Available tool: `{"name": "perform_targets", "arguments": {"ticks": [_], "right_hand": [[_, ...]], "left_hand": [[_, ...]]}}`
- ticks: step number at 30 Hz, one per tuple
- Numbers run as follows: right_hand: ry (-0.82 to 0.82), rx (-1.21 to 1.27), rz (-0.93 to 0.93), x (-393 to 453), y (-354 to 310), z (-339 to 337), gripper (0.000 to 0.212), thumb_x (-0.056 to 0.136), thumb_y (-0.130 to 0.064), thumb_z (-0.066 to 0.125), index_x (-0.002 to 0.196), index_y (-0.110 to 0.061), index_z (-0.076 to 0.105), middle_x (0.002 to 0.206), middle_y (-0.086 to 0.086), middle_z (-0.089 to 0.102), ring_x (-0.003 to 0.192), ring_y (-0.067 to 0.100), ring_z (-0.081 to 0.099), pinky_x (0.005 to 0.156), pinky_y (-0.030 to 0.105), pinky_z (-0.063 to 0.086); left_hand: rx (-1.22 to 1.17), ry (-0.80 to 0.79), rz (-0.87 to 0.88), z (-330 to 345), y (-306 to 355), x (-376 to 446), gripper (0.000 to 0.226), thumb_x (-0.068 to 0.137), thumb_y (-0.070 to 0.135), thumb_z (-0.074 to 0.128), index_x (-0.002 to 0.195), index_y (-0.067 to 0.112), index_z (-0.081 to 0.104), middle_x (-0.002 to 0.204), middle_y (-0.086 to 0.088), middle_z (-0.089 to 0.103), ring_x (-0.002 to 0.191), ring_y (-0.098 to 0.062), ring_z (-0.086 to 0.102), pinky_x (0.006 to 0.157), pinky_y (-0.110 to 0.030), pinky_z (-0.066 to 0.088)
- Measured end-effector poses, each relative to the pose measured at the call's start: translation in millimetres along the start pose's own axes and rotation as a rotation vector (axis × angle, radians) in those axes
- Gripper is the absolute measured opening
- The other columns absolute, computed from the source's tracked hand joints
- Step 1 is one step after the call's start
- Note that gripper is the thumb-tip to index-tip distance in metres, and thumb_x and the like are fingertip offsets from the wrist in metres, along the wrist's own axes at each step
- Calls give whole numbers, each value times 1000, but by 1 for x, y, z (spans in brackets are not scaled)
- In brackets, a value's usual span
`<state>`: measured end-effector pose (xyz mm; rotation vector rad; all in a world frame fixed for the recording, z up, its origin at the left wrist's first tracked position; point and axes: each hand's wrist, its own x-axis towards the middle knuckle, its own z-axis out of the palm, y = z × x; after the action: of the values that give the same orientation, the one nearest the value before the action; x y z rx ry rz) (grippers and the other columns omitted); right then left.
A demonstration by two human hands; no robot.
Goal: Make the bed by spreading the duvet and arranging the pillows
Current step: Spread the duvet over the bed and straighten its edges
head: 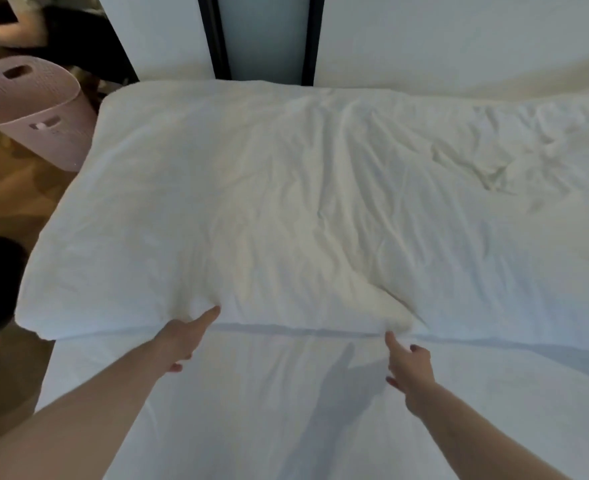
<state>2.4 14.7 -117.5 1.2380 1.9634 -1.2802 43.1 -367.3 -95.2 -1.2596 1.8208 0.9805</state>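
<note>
- One white duvet [303,188] lies spread across the bed sheet [251,410].
- Two hands, apart: left hand [185,337] and right hand [407,362] each pinch its near edge.
- One pink laundry basket [36,112] stands beside the bed.

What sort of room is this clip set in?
Most likely a bedroom: both hands reach to a white duvet spread over a bed sheet, with a pink laundry basket standing on the wooden floor beside it.
</note>
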Motion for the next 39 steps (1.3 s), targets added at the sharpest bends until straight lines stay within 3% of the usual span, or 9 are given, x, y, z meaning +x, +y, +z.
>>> {"name": "perform_targets", "arguments": {"ticks": [8,12,15,19,25,30,34,36,39], "right_hand": [[-66,577,107,57,-51,-51,71,86,-62,70,137,-16,51,127,8,56,100,27,65,94,41,57],[29,630,111,81,-59,-74,55,84,-51,78,122,-17,59,98,6,66,67,15,61,47,20,54],[54,680,81,82,-53,-84,44,88,-31,77,122,-13,57,89,11,62,53,14,49,37,15,41],[53,603,110,45,-8,-102,34,88,-27,73,110,-7,55,80,13,56,52,18,45,42,23,39],[113,594,163,-45,36,-159,31,85,-19,73,111,-3,66,84,10,61,64,21,52,51,30,43],[310,681,251,-85,45,-204,6,80,-15,63,86,-15,65,74,5,56,67,23,50,57,35,37],[250,889,285,-85,71,-234,33,88,-14,64,93,-45,52,89,6,57,77,26,56,44,26,38],[315,616,228,-103,88,-231,28,86,-44,70,107,-29,62,93,3,61,78,19,60,58,26,49],[12,238,242,-120,131,-201,68,93,-63,59,139,-14,51,121,5,59,106,27,63,91,42,56]], "left_hand": [[-404,-294,35,117,86,-27,74,69,83,65,106,19,59,112,-9,66,104,-25,68,92,-45,58],[-501,-270,56,165,98,-29,63,82,65,69,117,13,61,111,-11,70,94,-23,71,79,-41,60],[-546,-28,130,186,87,-27,39,95,35,67,117,4,58,91,-12,75,68,-17,72,68,-37,57],[-372,192,137,194,34,-66,33,91,29,66,77,-1,70,53,-7,70,64,-29,72,82,-51,60],[-314,274,197,187,-25,-185,43,96,25,62,62,-1,68,50,-9,66,47,-22,64,51,-28,45],[-289,135,181,193,-67,-269,51,97,33,60,64,-5,65,59,-18,66,51,-21,60,59,-45,55],[-235,-66,174,230,-92,-321,53,99,40,57,60,5,63,52,-6,64,51,-17,62,64,-40,55],[-245,-255,115,240,-102,-327,51,101,44,53,69,8,67,60,-4,71,56,-13,67,65,-29,55],[-315,-396,13,230,-127,-290,44,98,55,54,97,15,71,85,-1,78,74,-14,73,71,-26,56]]}}
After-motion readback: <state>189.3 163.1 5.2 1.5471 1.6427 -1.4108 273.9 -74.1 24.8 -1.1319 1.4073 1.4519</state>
